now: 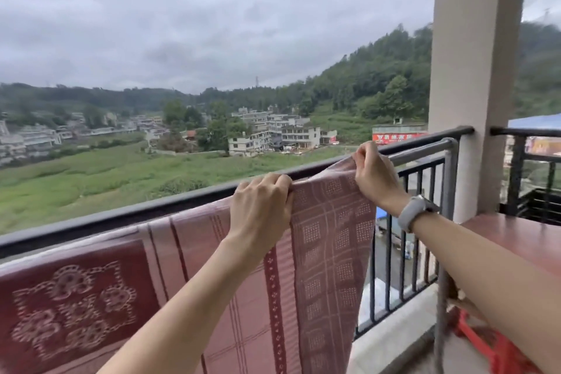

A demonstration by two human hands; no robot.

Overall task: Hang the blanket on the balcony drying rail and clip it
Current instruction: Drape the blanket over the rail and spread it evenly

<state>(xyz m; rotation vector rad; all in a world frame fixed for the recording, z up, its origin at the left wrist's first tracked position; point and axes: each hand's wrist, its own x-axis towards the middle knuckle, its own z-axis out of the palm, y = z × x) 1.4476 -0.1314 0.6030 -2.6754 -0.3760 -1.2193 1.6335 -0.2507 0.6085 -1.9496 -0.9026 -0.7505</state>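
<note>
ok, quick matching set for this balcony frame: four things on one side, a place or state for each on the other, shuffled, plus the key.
Things
1. blanket
2. left hand
3. right hand
4. watch

Place or state
A. pinches the blanket's top corner near the end of the drying rail
B. strapped on the right wrist
C. draped over the rail, hanging down
D. grips the blanket's top edge, further along from the corner

Pairs: 1-C, 2-D, 3-A, 4-B

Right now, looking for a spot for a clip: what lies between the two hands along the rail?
In the head view, only the blanket top edge spans from the left hand to the right hand; no clip shows.
</note>
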